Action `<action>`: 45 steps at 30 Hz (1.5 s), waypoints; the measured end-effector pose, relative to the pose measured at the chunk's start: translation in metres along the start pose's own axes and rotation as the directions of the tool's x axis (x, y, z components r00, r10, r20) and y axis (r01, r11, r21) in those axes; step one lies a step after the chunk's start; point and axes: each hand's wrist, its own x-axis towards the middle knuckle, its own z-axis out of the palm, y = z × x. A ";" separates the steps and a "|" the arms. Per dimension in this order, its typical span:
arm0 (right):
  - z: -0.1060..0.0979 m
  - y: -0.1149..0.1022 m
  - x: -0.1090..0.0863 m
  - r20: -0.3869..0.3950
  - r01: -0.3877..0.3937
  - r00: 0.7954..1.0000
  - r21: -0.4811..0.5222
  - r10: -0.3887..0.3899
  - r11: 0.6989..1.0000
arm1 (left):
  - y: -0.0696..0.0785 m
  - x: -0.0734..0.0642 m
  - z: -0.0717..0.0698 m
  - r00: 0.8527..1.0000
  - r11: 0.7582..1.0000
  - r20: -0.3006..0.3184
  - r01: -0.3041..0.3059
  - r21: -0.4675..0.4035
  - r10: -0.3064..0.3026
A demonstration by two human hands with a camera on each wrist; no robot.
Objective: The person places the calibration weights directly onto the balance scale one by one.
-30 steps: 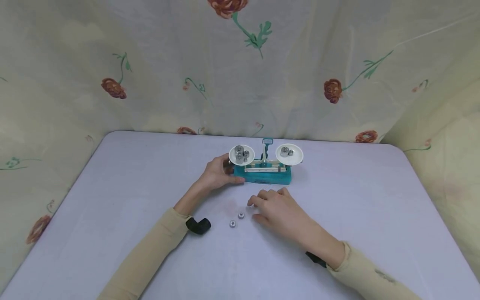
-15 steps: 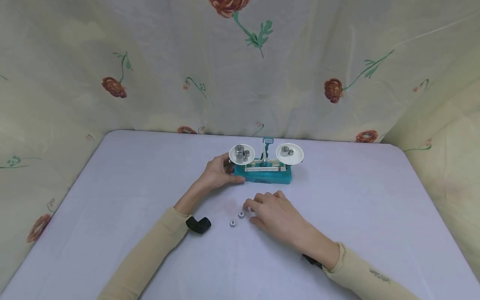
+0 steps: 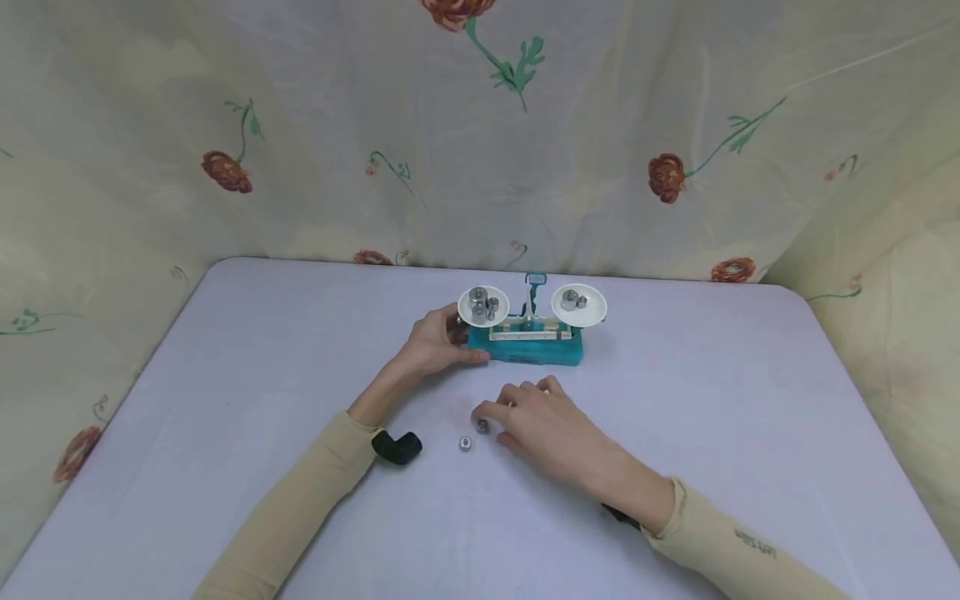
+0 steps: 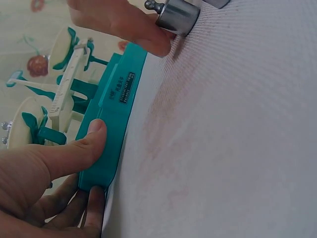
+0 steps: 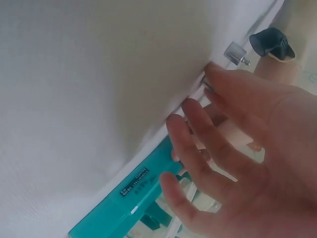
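A teal balance scale (image 3: 532,350) with two white pans stands toward the back of the table. My left hand (image 3: 435,346) grips the left end of its base, with the thumb on the front face. Several metal weights sit in the left pan (image 3: 465,316); two lie in the right pan (image 3: 593,313). In front of the scale, my right hand (image 3: 547,433) has its index finger and thumb around a small weight (image 4: 178,17), partly hidden in the right wrist view. Another small weight (image 3: 466,443) lies on the table just to its left and nearer me.
A pale cloth covers the table (image 3: 750,417). A flowered curtain (image 3: 315,183) hangs behind it and along the sides. A black strap piece (image 3: 397,448) is on my left wrist.
My right hand has moved a little left, its index finger and thumb reaching around the small weight. My left hand stays on the scale's base.
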 end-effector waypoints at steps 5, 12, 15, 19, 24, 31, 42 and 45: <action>-0.001 -0.002 0.001 0.002 0.013 1.000 -0.006 -0.013 1.000 | 0.001 0.001 0.000 1.000 1.000 -0.001 0.005 0.012 -0.005; 0.004 -0.005 0.002 -0.041 0.093 0.995 -0.024 -0.094 0.995 | 0.001 0.001 0.000 1.000 1.000 -0.004 0.007 0.012 -0.007; 0.005 -0.006 0.003 -0.051 0.125 0.991 -0.041 -0.127 0.991 | 0.001 0.001 -0.001 1.000 1.000 -0.008 0.005 0.016 -0.005; 0.004 -0.006 0.003 -0.047 0.123 0.991 -0.044 -0.125 0.991 | 0.002 0.000 -0.001 1.000 1.000 -0.006 0.004 0.010 -0.004; 0.004 -0.005 0.003 -0.038 0.121 0.992 -0.038 -0.122 0.992 | 0.002 0.000 -0.001 1.000 1.000 -0.001 0.007 0.005 -0.007; 0.002 -0.004 0.003 -0.007 0.102 0.995 -0.044 -0.103 0.994 | 0.003 0.000 0.000 1.000 1.000 -0.004 0.014 0.001 -0.014; -0.012 0.003 0.003 -0.020 0.039 0.999 -0.059 -0.040 0.998 | 0.003 -0.001 0.000 1.000 0.999 -0.012 0.020 0.027 -0.020; -0.018 0.007 0.002 -0.053 0.028 0.998 -0.055 -0.031 0.998 | 0.003 0.000 -0.001 1.000 0.999 -0.011 0.011 0.030 -0.011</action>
